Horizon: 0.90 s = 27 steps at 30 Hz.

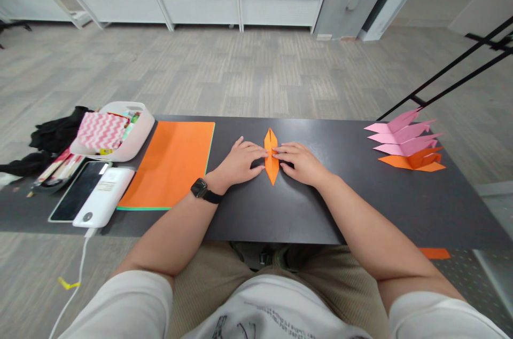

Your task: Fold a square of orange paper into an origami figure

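Note:
A narrow diamond-shaped piece of folded orange paper (271, 171) lies flat on the dark table, with a slit along its far half. My left hand (243, 161) rests beside it, fingers stretched out and tips touching its left edge. From the other side, my right hand (301, 163) lies with fingers extended, the fingertips on the paper's right edge and middle. Neither hand is wrapped around anything. At the table's right stand folded paper cranes in a row: several pink cranes (404, 133) and a nearer orange crane (420, 160).
Left of my hands lies a stack of orange paper (172, 163) with a green edge below. Beyond it are a white basket (140, 128) of small items, a phone (82, 189), a white power bank (105, 197) with a cable, and black cloth (60, 131). Black metal bars (452, 75) rise at the right.

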Available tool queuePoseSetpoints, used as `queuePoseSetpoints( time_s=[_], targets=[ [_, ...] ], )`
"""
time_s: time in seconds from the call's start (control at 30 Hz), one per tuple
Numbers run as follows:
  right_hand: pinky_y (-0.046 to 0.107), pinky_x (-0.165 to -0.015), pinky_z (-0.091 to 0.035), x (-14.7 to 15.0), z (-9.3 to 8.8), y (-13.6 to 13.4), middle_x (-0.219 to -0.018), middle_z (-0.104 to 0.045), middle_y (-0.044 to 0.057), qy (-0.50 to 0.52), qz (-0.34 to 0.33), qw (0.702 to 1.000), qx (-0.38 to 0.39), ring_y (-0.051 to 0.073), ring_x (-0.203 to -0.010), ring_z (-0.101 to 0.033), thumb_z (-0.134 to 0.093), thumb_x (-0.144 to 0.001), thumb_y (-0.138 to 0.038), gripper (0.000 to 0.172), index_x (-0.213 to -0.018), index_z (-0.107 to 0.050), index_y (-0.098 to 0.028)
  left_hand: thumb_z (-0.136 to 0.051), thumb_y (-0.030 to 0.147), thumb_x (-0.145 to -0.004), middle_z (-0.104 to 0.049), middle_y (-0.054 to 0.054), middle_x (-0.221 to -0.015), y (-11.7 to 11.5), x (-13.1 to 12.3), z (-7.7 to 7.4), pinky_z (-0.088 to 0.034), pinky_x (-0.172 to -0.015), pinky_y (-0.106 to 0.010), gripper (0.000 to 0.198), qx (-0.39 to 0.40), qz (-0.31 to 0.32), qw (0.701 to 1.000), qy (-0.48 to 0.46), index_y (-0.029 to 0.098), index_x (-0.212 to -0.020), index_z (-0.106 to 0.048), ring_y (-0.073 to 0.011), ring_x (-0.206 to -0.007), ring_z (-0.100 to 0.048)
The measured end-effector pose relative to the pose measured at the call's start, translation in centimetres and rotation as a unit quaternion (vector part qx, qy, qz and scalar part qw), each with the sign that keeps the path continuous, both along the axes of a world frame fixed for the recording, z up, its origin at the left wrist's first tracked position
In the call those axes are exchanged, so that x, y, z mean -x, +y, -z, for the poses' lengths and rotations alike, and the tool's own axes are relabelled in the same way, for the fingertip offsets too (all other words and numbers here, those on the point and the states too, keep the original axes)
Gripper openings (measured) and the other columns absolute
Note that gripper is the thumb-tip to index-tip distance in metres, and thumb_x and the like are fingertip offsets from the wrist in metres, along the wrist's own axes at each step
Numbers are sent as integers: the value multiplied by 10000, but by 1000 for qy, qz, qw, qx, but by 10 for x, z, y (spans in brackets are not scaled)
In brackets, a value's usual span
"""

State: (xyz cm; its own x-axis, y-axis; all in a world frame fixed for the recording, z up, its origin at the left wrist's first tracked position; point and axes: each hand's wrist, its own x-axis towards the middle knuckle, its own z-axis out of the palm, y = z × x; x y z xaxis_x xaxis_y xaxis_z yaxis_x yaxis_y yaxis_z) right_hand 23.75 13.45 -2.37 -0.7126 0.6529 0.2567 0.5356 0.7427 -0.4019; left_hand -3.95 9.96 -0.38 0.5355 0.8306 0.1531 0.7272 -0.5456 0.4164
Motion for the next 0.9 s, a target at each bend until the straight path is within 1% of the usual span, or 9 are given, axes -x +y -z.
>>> queuePoseSetpoints(
  time_s=[0.1, 0.2, 0.3, 0.43, 0.6, 0.67, 0.73, 0.83, 0.9],
  targets=[
    [602, -1155, -504, -1, -1, 4, -1429, -760, 66, 11, -2, 1000, 10, 306, -1318, -673, -685, -962, -218, 410, -1338, -799, -338, -718, 342, -980, -766, -32, -1399, 3, 1, 1, -157, -1369, -630, 343, 5, -3, 1000, -5, 322, -1320, -763, -264, -1384, -611],
    [585, -1145, -493, -2, -2, 7, -1416, -769, 57, 12, -4, 1000, 18, 299, -1295, -681, -699, -980, -263, 337, -1289, -813, -330, -729, 391, -993, -754, -32, -1421, 6, 3, 2, -163, -1363, -629, 328, 15, 5, 1000, -10, 331, -1313, -765, -260, -1388, -605],
    [597, -1191, -436, -3, -2, 10, -1395, -782, 48, 9, 1, 1000, 21, 292, -1292, -687, -679, -1021, -312, 250, -1225, -822, -323, -783, 445, -959, -726, -44, -1470, 8, 5, 2, -153, -1358, -649, 386, 28, 20, 999, -11, 333, -1327, -758, -274, -1421, -585],
    [625, -1257, -344, -2, 0, 12, -1359, -798, 39, 18, 16, 1000, 20, 273, -1288, -698, -659, -1041, -323, 194, -1154, -816, -326, -842, 467, -911, -719, -55, -1477, 9, 7, 2, -118, -1361, -665, 468, 32, 25, 999, -12, 330, -1349, -749, -287, -1439, -576],
    [623, -1271, -310, 1, -1, 13, -1299, -820, 34, 37, 26, 999, 22, 258, -1241, -725, -613, -1059, -305, 187, -1083, -798, -312, -796, 460, -953, -747, -33, -1423, 9, 5, 2, -107, -1370, -631, 364, 13, 29, 999, -23, 342, -1296, -773, -263, -1411, -597],
    [620, -1272, -305, 3, -1, 13, -1277, -825, 39, 47, 29, 998, 26, 255, -1230, -731, -594, -1065, -305, 193, -1062, -787, -300, -761, 450, -977, -759, -26, -1397, 8, 3, 1, -114, -1372, -617, 305, 5, 26, 999, -23, 342, -1261, -784, -256, -1390, -609],
    [614, -1273, -306, 3, 0, 13, -1250, -831, 44, 61, 34, 997, 32, 249, -1209, -739, -571, -1073, -306, 206, -1058, -775, -290, -743, 443, -983, -764, -27, -1382, 7, -1, -1, -134, -1372, -605, 304, -1, 19, 1000, -20, 338, -1266, -779, -256, -1368, -621],
    [606, -1270, -319, 3, 2, 12, -1224, -834, 43, 83, 49, 994, 50, 238, -1185, -748, -540, -1082, -314, 222, -1089, -760, -287, -734, 407, -979, -772, -32, -1356, 6, -7, -1, -197, -1362, -580, 342, -17, 2, 1000, -23, 323, -1310, -753, -253, -1328, -650],
    [608, -1271, -323, 2, 3, 11, -1229, -830, 41, 87, 54, 993, 59, 236, -1186, -744, -531, -1076, -309, 229, -1126, -754, -295, -702, 358, -994, -789, -26, -1306, 7, -11, 0, -238, -1349, -559, 288, -31, -11, 999, -29, 309, -1271, -763, -241, -1285, -678]
  ],
)
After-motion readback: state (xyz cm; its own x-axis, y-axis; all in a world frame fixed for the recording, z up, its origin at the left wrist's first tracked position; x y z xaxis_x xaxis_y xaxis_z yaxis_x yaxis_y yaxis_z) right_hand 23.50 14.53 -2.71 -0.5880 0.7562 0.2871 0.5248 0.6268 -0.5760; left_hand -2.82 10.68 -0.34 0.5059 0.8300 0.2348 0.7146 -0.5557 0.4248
